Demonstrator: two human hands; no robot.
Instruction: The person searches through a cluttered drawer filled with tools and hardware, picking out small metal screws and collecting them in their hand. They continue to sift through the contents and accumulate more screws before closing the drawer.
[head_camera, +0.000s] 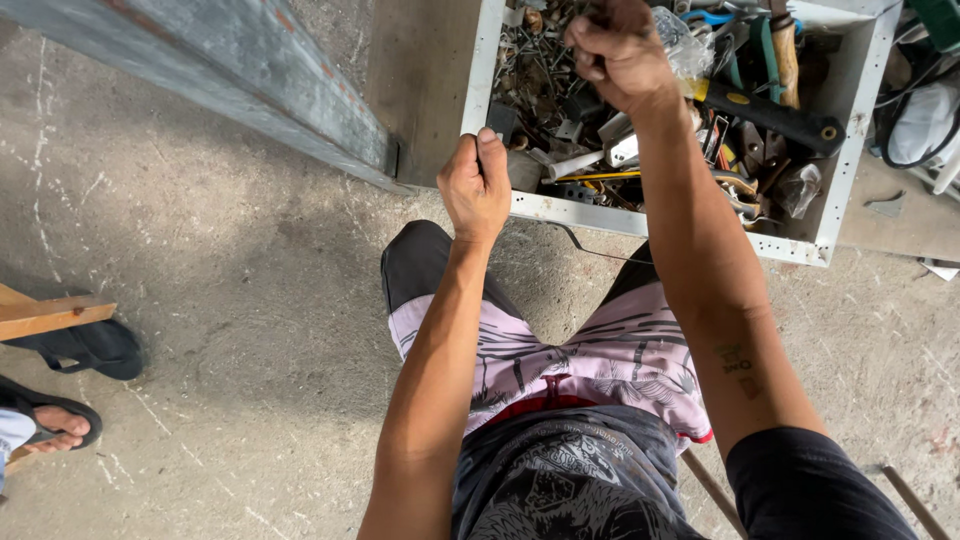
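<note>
Two hands at white tray — left hand gripping rim, right hand inside.

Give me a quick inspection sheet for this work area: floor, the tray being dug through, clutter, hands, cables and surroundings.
Surface: bare concrete floor, scuffed with pale marks.
Job's things: white tray on the floor, packed with screws, bits and hand tools, among them a black-handled tool.
Clutter: loose scraps beside the tray at far right.
Grippers: left hand grips the tray's near rim; right hand closed above the contents, what it pinches cannot be told.
Cables: black cable coiled right of the tray.
Surroundings: grey metal beam, wooden plank, another person's sandalled foot.
</note>
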